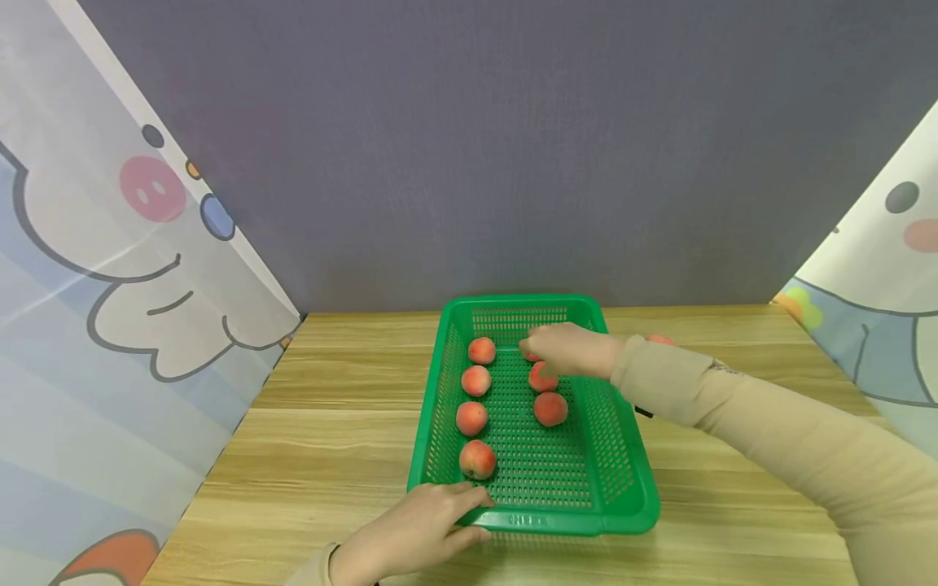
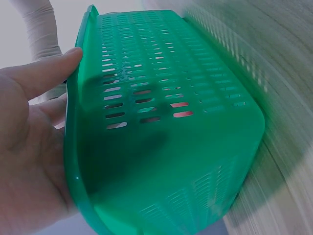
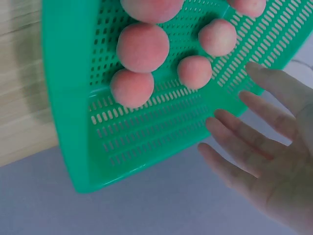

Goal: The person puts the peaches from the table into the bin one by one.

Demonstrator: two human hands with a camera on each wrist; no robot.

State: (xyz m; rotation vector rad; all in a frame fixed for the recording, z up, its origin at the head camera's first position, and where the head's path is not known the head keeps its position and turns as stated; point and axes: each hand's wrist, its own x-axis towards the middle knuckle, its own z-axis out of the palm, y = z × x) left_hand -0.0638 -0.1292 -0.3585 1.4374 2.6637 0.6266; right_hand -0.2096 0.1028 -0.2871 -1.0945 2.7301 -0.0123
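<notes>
A green slatted plastic basket sits on the table with several peaches inside, standing in two rows. My left hand grips the basket's near rim at its left corner; in the left wrist view the thumb reaches the rim from the outer side. Over the far right part hovers my right hand, partly covering the farthest peach of the right row and overlapping the middle peach. Its fingers are spread and hold nothing, as the right wrist view shows, near the end peach of one row.
Another peach shows beyond the right sleeve, outside the basket. A small dark object pokes out below that sleeve. Behind the wooden table rises a grey wall panel, with cartoon-printed sheets at both sides.
</notes>
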